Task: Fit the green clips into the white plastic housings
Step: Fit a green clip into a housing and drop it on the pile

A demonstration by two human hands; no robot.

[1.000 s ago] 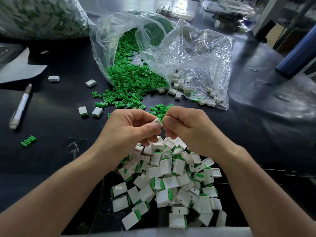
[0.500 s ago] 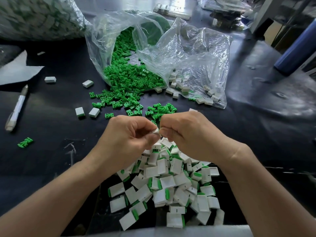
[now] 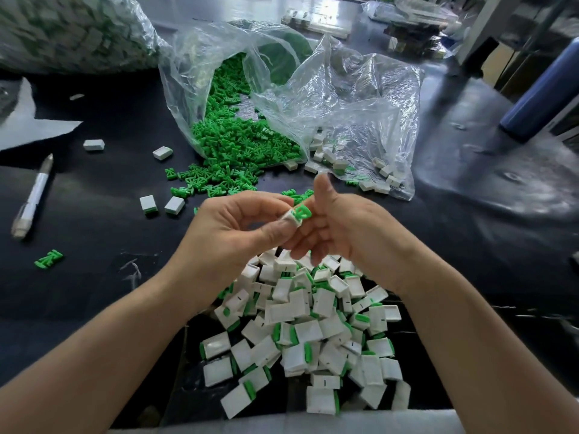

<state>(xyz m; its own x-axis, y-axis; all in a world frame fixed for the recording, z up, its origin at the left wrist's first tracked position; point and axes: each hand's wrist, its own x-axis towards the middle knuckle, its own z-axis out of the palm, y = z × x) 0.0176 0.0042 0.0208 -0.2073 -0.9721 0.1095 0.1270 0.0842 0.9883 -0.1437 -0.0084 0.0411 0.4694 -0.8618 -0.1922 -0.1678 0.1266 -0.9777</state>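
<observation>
Green clip (image 3: pixel 301 212) in housing (image 3: pixel 291 221), left hand (image 3: pixel 235 230) pinching

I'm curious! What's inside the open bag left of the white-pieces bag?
The clear bag holds green clips, spilling onto the black table. Folded plastic hides its far end.

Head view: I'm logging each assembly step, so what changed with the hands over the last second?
The right hand opened its grip: thumb raised, fingers loosened. The left hand still pinches the white housing, and a green clip now shows sticking out of it. The pile of fitted housings, the bags and the pen stayed put.
</observation>
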